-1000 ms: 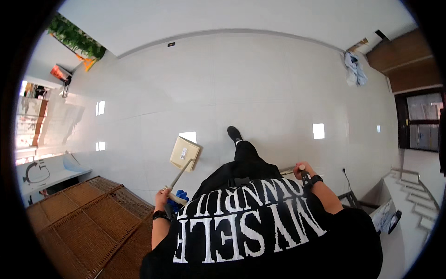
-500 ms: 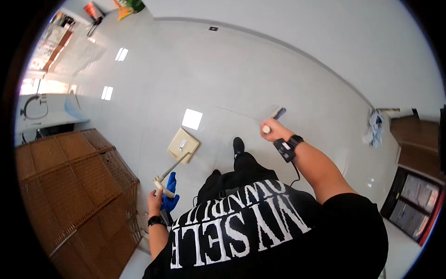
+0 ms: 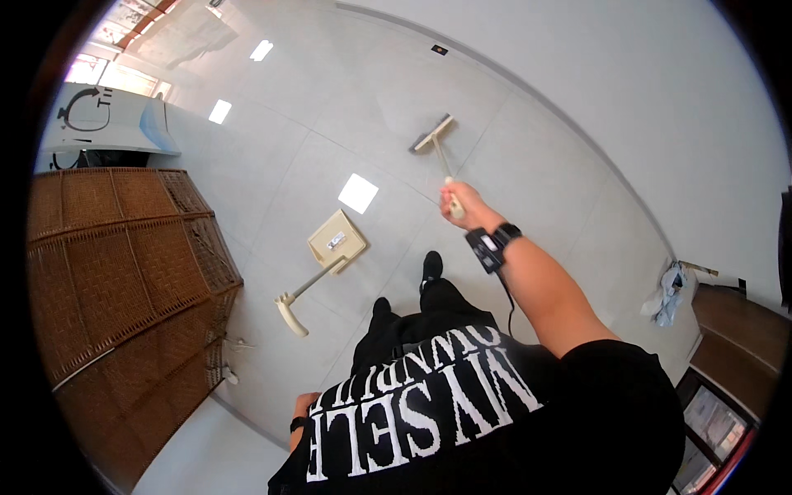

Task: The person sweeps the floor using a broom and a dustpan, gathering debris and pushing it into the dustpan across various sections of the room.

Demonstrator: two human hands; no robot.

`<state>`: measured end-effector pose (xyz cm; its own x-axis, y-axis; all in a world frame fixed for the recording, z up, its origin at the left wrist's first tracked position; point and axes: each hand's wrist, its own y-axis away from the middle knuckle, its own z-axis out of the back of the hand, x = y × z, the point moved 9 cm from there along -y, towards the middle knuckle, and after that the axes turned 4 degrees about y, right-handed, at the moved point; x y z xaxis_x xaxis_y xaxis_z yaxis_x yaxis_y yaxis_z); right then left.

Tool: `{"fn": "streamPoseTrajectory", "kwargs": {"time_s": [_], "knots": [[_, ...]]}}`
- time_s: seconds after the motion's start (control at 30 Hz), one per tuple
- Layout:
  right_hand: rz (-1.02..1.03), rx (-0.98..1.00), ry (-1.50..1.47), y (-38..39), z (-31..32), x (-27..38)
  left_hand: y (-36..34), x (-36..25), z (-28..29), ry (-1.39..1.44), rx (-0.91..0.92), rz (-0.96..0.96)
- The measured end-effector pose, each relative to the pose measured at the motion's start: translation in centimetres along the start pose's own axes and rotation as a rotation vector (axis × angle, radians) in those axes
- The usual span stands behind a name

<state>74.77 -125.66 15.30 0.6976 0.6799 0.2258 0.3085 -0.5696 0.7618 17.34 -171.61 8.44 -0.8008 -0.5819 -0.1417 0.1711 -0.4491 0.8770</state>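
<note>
Extending over the pale tiled floor (image 3: 388, 91), a cream broom (image 3: 440, 153) with a dark bristle head is clasped at its handle end by the right hand (image 3: 464, 205); bristle contact with the floor cannot be told. It is probably light, its shaft stiff and its bristles yielding, best held by the thick end grip. Apart from it lies a long-handled dustpan (image 3: 350, 234), seemingly rigid plastic, best taken by its curved grip (image 3: 289, 317). The left hand (image 3: 304, 404), by the torso, is partly hidden; its closure cannot be told. Leftward stands a woven brown screen (image 3: 124, 247).

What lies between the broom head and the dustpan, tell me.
In the head view, only tiled floor, with a bright square reflection, lies between the broom head and the dustpan.
</note>
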Motion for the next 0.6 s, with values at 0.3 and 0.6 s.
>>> {"fn": "streamPoseTrajectory", "kwargs": {"time_s": [0.3,0.6], "knots": [[0.043,-0.213,0.396,12.1,8.5,-7.3,0.4,1.2,0.1,0.22,-0.063,0.006],[-0.167,-0.114,0.098,11.6,5.3,-16.9,1.7,4.5,-1.1,1.07,0.047,0.576]]}}
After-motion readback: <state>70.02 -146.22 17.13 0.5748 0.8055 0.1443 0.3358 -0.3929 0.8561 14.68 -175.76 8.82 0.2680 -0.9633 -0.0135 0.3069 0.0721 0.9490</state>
